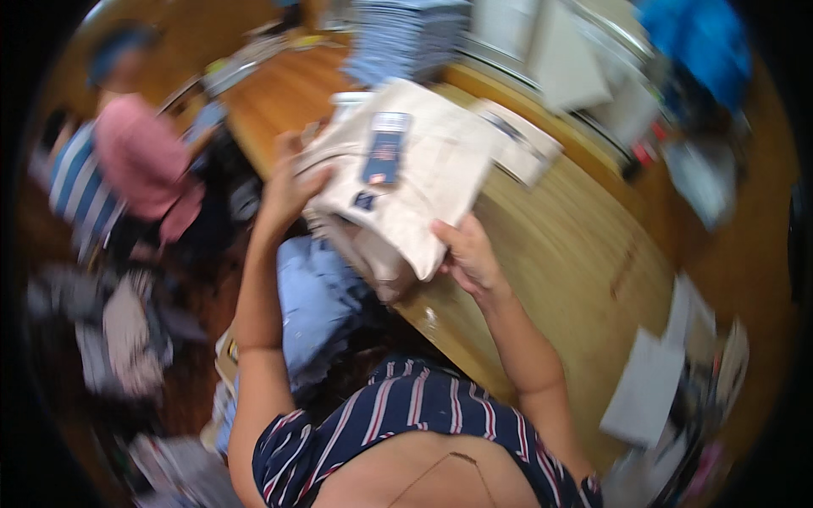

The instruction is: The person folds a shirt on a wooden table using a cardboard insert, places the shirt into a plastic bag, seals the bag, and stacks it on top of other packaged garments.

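A folded beige garment point(440, 161), which looks like a pair of trousers, is held up over the near edge of the wooden table. On it lies a dark blue hang tag point(385, 157), with a small dark label patch point(364, 201) below. My left hand point(292, 182) grips the garment's left edge, thumb on top and fingers partly behind. With thumb above, my right hand point(470, 254) pinches its lower right corner; the fingertips beneath are hidden. Loose fabric hangs down between the hands.
The wooden table point(576, 288) carries another folded beige garment point(517, 140) and a tall stack of blue garments point(406, 38). Light blue clothing point(318, 296) lies below the table's near edge. A person in pink point(148, 157) sits at left. White sheets point(644, 385) are at lower right.
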